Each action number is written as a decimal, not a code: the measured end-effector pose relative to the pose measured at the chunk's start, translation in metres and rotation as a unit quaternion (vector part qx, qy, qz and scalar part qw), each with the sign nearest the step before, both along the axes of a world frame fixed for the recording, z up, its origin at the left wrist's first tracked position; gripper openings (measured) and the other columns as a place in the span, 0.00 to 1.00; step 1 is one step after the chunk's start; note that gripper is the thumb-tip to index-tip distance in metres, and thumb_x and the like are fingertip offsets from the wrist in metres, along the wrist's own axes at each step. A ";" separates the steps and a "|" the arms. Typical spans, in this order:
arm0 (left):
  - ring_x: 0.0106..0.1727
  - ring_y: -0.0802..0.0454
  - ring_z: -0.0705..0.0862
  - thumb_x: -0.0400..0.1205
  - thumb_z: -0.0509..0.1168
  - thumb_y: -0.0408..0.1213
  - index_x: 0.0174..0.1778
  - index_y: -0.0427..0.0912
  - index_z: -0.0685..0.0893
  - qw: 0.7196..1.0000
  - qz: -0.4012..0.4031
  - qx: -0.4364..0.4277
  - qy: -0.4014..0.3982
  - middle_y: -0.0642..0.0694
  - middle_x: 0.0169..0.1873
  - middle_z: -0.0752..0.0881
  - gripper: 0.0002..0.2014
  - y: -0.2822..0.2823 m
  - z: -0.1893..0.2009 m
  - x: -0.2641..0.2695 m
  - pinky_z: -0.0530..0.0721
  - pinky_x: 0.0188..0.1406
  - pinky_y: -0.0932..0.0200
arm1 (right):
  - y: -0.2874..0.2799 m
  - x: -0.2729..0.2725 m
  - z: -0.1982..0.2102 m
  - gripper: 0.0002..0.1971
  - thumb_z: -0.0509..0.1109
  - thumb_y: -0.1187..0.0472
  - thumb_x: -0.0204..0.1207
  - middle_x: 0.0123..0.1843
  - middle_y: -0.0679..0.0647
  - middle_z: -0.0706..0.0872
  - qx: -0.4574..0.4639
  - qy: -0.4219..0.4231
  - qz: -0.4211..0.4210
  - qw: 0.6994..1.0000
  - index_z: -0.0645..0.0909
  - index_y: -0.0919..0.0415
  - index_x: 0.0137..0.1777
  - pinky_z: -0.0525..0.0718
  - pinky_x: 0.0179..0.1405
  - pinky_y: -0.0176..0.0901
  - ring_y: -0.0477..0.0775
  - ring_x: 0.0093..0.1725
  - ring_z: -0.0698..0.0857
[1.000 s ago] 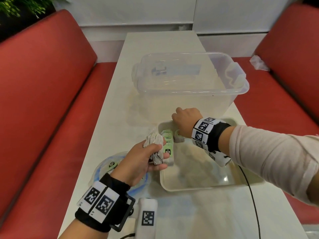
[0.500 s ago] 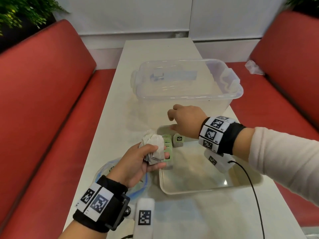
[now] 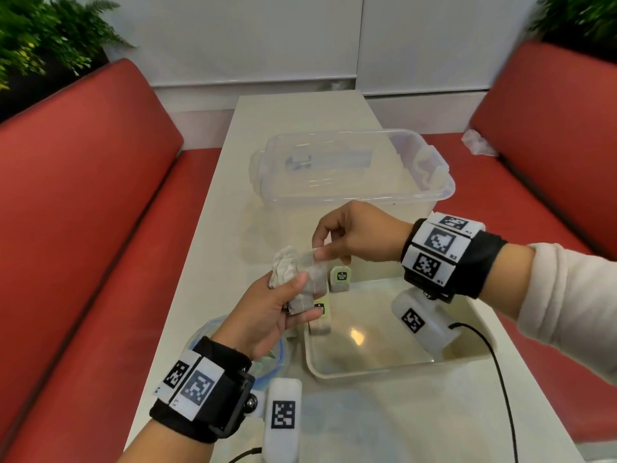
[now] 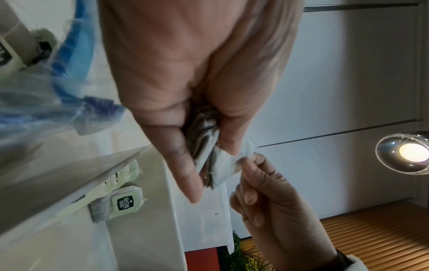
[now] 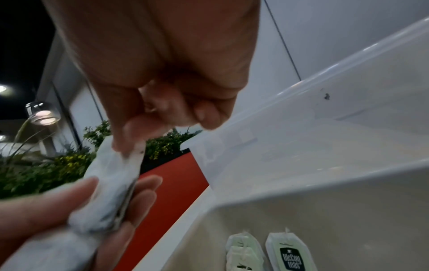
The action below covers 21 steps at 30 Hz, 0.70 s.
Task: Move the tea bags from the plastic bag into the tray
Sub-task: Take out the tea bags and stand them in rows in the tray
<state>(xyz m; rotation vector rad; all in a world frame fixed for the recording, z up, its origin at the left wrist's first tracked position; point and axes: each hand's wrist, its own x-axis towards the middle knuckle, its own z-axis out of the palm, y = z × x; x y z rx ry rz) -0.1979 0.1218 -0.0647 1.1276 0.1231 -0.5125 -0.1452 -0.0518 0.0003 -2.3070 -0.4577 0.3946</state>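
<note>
My left hand (image 3: 283, 305) grips a bunch of white tea bags (image 3: 293, 275) above the tray's near-left corner. My right hand (image 3: 322, 250) pinches the top edge of one tea bag (image 4: 228, 161) from that bunch between thumb and forefinger; the right wrist view shows that pinched tea bag (image 5: 120, 165) too. The cream tray (image 3: 367, 370) holds several tea bags standing along its left wall, one with a green tag (image 3: 340, 277). The plastic bag (image 3: 267, 359) with a blue zip lies on the table under my left wrist, with tea bags (image 4: 14, 49) inside.
A large clear plastic tub (image 3: 350, 165) stands just beyond the tray. The narrow white table (image 3: 207, 279) runs between two red benches (image 3: 83, 212). A crumpled white scrap (image 3: 477, 147) lies on the right bench. A black cable (image 3: 500, 379) trails from my right wrist.
My right hand rose out of the tray's far-left corner and came over to pinch a tea bag in my left hand's bunch. The left hand stayed in place.
</note>
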 end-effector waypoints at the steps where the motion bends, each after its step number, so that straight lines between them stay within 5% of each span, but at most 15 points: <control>1: 0.50 0.48 0.89 0.81 0.61 0.35 0.59 0.42 0.80 1.000 0.003 -0.004 0.001 0.40 0.53 0.89 0.11 0.000 -0.001 0.000 0.89 0.34 0.59 | -0.003 0.000 0.002 0.05 0.75 0.63 0.73 0.22 0.48 0.83 0.027 0.035 0.004 0.999 0.83 0.55 0.37 0.74 0.23 0.29 0.42 0.18 0.76; 4: 0.49 0.50 0.90 0.82 0.61 0.34 0.59 0.43 0.80 1.000 0.014 -0.013 0.010 0.43 0.54 0.88 0.11 0.001 -0.004 0.000 0.89 0.35 0.58 | -0.012 0.001 0.008 0.05 0.69 0.70 0.75 0.33 0.55 0.89 0.082 0.112 0.003 0.990 0.82 0.61 0.39 0.81 0.31 0.38 0.49 0.22 0.83; 6: 0.47 0.51 0.90 0.82 0.61 0.34 0.59 0.42 0.80 1.000 0.018 -0.013 0.016 0.42 0.53 0.89 0.11 0.003 -0.007 0.000 0.90 0.36 0.57 | -0.017 0.002 0.008 0.03 0.71 0.65 0.74 0.34 0.54 0.89 0.064 0.108 -0.012 0.992 0.83 0.63 0.39 0.83 0.35 0.38 0.50 0.25 0.86; 9: 0.46 0.52 0.90 0.82 0.61 0.34 0.59 0.42 0.80 1.000 0.018 -0.012 0.019 0.42 0.51 0.89 0.11 0.003 -0.010 0.000 0.90 0.37 0.57 | -0.022 0.009 0.000 0.04 0.76 0.62 0.69 0.30 0.45 0.87 -0.084 0.031 0.005 0.996 0.84 0.61 0.41 0.80 0.34 0.30 0.44 0.29 0.86; 13: 0.46 0.52 0.90 0.82 0.60 0.34 0.61 0.42 0.79 0.999 0.019 -0.014 0.022 0.42 0.53 0.89 0.12 0.003 -0.013 -0.001 0.90 0.38 0.57 | -0.021 0.020 -0.027 0.13 0.72 0.64 0.70 0.34 0.45 0.84 -0.289 -0.041 0.064 0.954 0.82 0.53 0.55 0.72 0.33 0.35 0.47 0.35 0.81; 17: 0.47 0.52 0.90 0.83 0.60 0.34 0.60 0.42 0.79 0.999 0.022 -0.015 0.025 0.42 0.54 0.88 0.11 0.002 -0.015 -0.002 0.90 0.37 0.58 | -0.015 0.026 -0.054 0.11 0.68 0.66 0.72 0.41 0.49 0.82 -0.368 -0.064 0.092 0.923 0.83 0.57 0.54 0.71 0.40 0.39 0.51 0.41 0.76; 21: 0.47 0.52 0.90 0.83 0.60 0.34 0.62 0.42 0.79 0.999 0.021 -0.012 0.022 0.42 0.56 0.87 0.13 0.002 -0.016 -0.003 0.90 0.39 0.58 | -0.007 0.031 -0.074 0.09 0.68 0.66 0.74 0.50 0.56 0.88 -0.407 -0.045 0.105 0.906 0.86 0.58 0.52 0.78 0.45 0.42 0.56 0.46 0.82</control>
